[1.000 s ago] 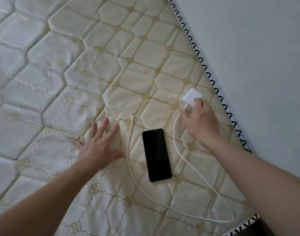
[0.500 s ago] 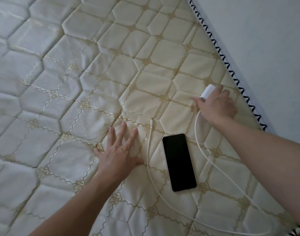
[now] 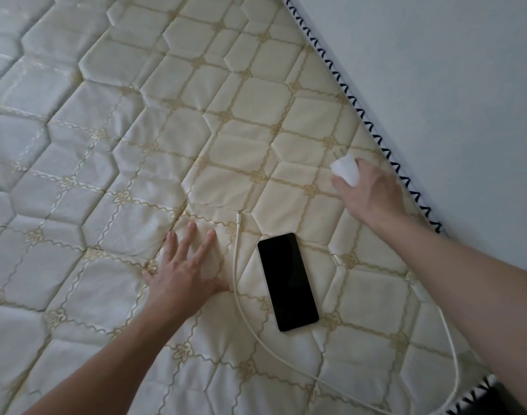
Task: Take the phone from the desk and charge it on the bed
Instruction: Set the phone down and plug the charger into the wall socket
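The phone (image 3: 287, 281) lies face up on the mattress (image 3: 136, 130), dark screen showing, its long axis running roughly away from the person and tipped a little to their left at the far end. It sits between the two arms, nearer the mattress edge (image 3: 376, 136) by the wall (image 3: 450, 70) than the middle of the bed.

The left hand (image 3: 186, 274) is pressed flat on the quilting, fingers spread and holding nothing. Just beside its thumb runs the white cable (image 3: 237, 280), passing between that hand and the phone's left side. The cable's free plug (image 3: 239, 217) lies just beyond the phone's far left corner, apart from it and not inserted. From there the cable curves back toward the person, loops under the right forearm and swings round near the lower corner of the mattress.

The right hand (image 3: 368, 190) is lifted past the phone's far right corner, close to the patterned edge, fingers curled around the white charger block (image 3: 344, 172), whose prongs point away toward the wall.

I'd judge the left hand is much the nearer to the plug: a short reach forward past its own fingertips. The phone is not yet charging. There is plenty of bare mattress to the left; to the right the edge and wall close in quickly, and I see no socket from here.
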